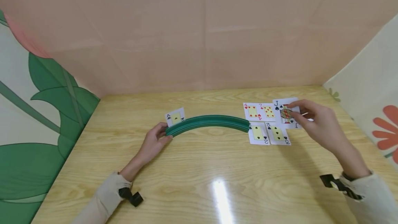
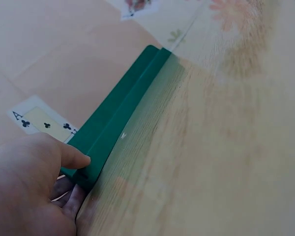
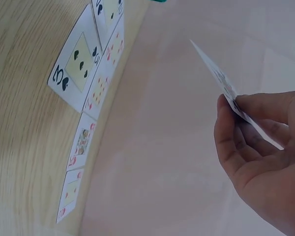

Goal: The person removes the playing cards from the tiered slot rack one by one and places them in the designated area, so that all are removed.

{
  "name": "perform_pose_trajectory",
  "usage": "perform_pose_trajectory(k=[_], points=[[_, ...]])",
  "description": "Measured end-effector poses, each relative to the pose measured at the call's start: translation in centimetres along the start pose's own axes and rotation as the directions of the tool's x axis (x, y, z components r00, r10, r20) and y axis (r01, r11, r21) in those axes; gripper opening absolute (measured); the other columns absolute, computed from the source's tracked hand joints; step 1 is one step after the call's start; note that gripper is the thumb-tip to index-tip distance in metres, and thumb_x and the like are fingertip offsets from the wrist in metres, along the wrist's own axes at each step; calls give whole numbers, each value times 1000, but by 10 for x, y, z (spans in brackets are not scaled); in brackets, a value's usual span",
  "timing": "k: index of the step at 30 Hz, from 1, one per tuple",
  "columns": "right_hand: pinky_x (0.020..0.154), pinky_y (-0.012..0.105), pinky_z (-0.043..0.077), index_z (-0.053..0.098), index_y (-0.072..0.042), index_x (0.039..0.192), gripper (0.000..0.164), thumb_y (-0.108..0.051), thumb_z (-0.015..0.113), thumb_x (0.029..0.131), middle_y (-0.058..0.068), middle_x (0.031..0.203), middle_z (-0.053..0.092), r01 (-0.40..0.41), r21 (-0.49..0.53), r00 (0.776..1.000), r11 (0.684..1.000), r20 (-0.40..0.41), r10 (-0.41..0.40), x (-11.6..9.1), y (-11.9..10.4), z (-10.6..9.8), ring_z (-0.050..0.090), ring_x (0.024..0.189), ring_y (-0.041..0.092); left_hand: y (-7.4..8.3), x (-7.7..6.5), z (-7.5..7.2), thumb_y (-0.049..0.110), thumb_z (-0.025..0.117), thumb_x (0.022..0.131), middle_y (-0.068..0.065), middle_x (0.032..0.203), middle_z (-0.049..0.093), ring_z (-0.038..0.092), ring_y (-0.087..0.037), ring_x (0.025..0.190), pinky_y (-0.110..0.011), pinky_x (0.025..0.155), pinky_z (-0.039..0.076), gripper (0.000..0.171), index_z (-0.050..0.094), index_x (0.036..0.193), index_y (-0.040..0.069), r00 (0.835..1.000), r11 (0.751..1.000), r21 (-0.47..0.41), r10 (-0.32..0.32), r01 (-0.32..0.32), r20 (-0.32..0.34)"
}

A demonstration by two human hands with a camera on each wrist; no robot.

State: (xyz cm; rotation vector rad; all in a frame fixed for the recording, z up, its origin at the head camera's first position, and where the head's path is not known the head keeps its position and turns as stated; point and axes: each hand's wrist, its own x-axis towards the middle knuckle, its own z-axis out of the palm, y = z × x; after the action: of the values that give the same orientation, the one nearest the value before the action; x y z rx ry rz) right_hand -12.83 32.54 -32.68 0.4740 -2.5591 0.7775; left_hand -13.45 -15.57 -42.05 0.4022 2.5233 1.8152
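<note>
My left hand (image 1: 152, 144) grips the left end of a curved green card holder (image 1: 206, 121), its thumb on the front face in the left wrist view. An ace of clubs (image 1: 175, 117) stands in the holder's slot beside that hand. On the right, my right hand (image 1: 321, 125) pinches a jack of spades (image 1: 281, 108) between thumb and fingers, raised above the table. Below and left of it lie a four of hearts (image 1: 252, 111), a seven of diamonds (image 1: 267, 111), a two of spades (image 1: 258, 133) and a three of spades (image 1: 278, 134).
The right wrist view also shows a red face card (image 3: 82, 142) and another red card (image 3: 70, 192) continuing the back row; the jack and hand cover that area in the head view. A pinkish sheet (image 1: 205, 44) rises behind the wooden table (image 1: 186, 182).
</note>
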Motion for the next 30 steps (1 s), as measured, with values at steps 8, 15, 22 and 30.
perform_pose_trajectory(k=[8,15,22,30], points=[[56,8,46,72,-9,105,14,-4,69,92,15,99,72,-77,-27,994,997,80,79,-5,22,-2,58,72,-4,-1,1,2,-7,64,92,-24,128,59,58,-35,119,-45,106,47,33,57,124,-8,1000,1000,-14,2,-2,1],[51,14,44,72,-8,105,14,-3,70,92,14,92,70,-121,-55,986,991,105,126,-10,40,-4,57,67,3,-1,1,2,-7,64,92,-24,129,58,58,-35,119,-46,105,48,33,57,124,-8,1000,1000,-14,-3,3,-1],[51,16,45,72,-7,104,14,-3,70,91,15,92,70,-128,-73,981,989,138,137,-10,54,-5,56,69,-1,-1,1,0,-7,64,92,-24,129,59,58,-34,120,-45,106,48,33,57,125,-7,1000,1000,-6,2,-2,-2],[50,19,45,72,-7,103,12,-5,70,91,18,96,71,-151,-86,969,985,183,165,-11,66,-4,56,70,-1,2,0,-1,-5,64,93,-23,130,59,57,-33,121,-44,107,47,33,57,125,-6,1000,1000,3,-8,8,-4]])
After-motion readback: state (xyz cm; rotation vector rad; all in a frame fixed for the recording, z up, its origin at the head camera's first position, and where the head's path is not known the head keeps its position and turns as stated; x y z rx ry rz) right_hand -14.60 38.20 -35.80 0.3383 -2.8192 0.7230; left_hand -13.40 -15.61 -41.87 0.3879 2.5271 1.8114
